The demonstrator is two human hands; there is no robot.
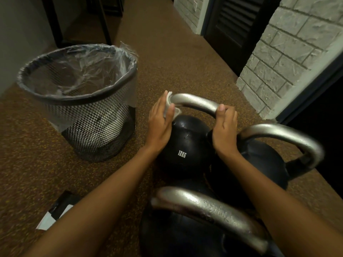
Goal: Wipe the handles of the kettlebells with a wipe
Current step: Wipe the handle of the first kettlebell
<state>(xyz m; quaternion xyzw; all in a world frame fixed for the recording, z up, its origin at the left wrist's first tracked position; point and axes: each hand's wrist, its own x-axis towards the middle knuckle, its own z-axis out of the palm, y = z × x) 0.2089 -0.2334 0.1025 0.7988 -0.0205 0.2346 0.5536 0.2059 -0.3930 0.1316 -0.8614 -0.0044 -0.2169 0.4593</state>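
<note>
Looking down over three kettlebells bunched together on floor (167, 58). Farthest, at 12 o'clock of the cluster: 12KG kettlebell (185, 145), steel handle (194, 101) arching crosswise. Left grip (160, 121) closed on white wipe (169, 103), thumb and fingers pinching it folded round the handle's 9 o'clock bend. Wrapped that way, probably, to clean the bar's whole girth in one pass rather than the top alone. Right grip (225, 127) clamped bare on the handle's 3 o'clock end, thumb over the top, fingers curled behind. Judged a steadying hold, against rocking under the rubbing. Wipe thus at far-left end of handle, with most of the span toward right grip yet to cover, by the look of it. Second kettlebell (263, 160) at 4 o'clock and third kettlebell (176, 238) at 6 o'clock, hard against the first, neither under a grip. Kept close, likely, for doing in turn. Mesh waste bin (96, 130) with clear liner (79, 71) at 9 o'clock, just beside, handy for a spent wipe. Something pale at its bottom, not identifiable. Black-and-white packet (55, 212) at 7 o'clock on floor, partly behind left forearm, contents unreadable. Floor brown, speckled, matt, rubbery-looking. Room dim, with brick-pattern wall (297, 43) at 2 o'clock and dark louvred door (237, 25) at 1 o'clock.
</note>
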